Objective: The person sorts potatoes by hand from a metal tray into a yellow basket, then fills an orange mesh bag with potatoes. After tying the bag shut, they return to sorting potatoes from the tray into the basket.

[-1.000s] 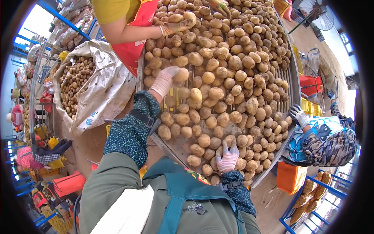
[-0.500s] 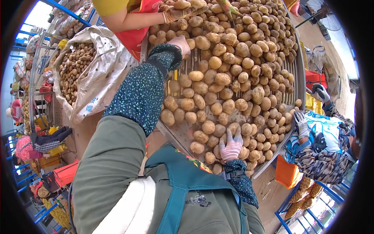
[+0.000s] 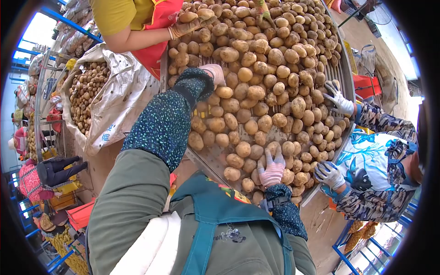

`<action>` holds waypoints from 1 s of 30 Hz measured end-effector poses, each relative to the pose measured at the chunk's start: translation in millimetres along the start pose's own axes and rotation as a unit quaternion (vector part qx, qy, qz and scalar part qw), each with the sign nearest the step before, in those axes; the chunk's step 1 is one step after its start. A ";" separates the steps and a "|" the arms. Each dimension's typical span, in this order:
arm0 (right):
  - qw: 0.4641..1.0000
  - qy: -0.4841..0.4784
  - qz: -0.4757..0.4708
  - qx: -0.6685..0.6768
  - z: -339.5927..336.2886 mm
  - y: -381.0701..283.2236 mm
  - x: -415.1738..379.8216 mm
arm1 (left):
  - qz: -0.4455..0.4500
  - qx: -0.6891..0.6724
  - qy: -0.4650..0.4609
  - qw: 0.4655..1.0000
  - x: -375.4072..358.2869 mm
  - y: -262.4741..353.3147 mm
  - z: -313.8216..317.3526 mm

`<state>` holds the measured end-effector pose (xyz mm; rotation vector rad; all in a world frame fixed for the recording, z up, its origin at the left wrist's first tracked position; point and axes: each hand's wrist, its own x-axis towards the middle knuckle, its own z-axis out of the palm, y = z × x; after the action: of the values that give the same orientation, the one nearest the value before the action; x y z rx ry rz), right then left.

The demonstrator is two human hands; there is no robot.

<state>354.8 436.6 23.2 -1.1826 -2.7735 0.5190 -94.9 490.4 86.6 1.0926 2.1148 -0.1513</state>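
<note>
Potatoes [image 3: 256, 93] cover a slatted sorting table [image 3: 215, 158] with a metal rim. My left hand [image 3: 213, 74], in a pale pink glove, is at the table's left side among the potatoes, its back towards me. The fingers bend down out of sight, so whether they grip a potato is hidden. My right hand [image 3: 271, 169], in a pink-and-white striped glove, rests on potatoes near the table's front edge, fingers spread and pointing away from me.
At the upper left a co-worker's gloved hand [image 3: 191, 26] holds potatoes. Another co-worker's gloved hands [image 3: 338, 97] are at the right edge. A large white sack [image 3: 121, 94] of potatoes stands left. A patterned sleeve [image 3: 265, 13] reaches in from the top.
The co-worker on the right has brought both hands onto the potatoes. My left hand has moved slightly down the table relative to the potatoes. My right hand stays nearly in place.
</note>
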 end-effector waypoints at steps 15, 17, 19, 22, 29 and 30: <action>1.000 -0.006 -0.002 -0.018 4.2 1.6 -7.3 | 0.146 -0.374 0.130 0.907 -39.4 -59.0 54.3; 1.000 0.004 -0.003 -0.024 5.0 5.3 -9.8 | 0.204 -0.612 0.038 0.763 -104.7 -76.4 50.2; 0.999 0.002 -0.027 -0.021 7.9 3.0 -1.7 | 0.214 -0.811 0.012 0.544 -165.8 -128.2 90.2; 0.999 0.002 -0.026 -0.031 10.5 4.1 -4.0 | 0.193 -0.892 0.024 0.408 -216.3 -199.8 160.4; 0.998 0.019 -0.038 -0.041 17.0 5.5 -3.7 | -0.242 -0.864 0.224 0.380 -250.1 -303.3 306.6; 0.998 0.023 -0.043 -0.045 19.1 7.1 -3.7 | -0.240 -0.865 0.224 0.380 -246.6 -302.0 306.8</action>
<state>358.3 433.4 3.1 -1.0698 -2.8205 0.3592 -58.7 11.5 -37.5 -0.9031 1.4506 1.8396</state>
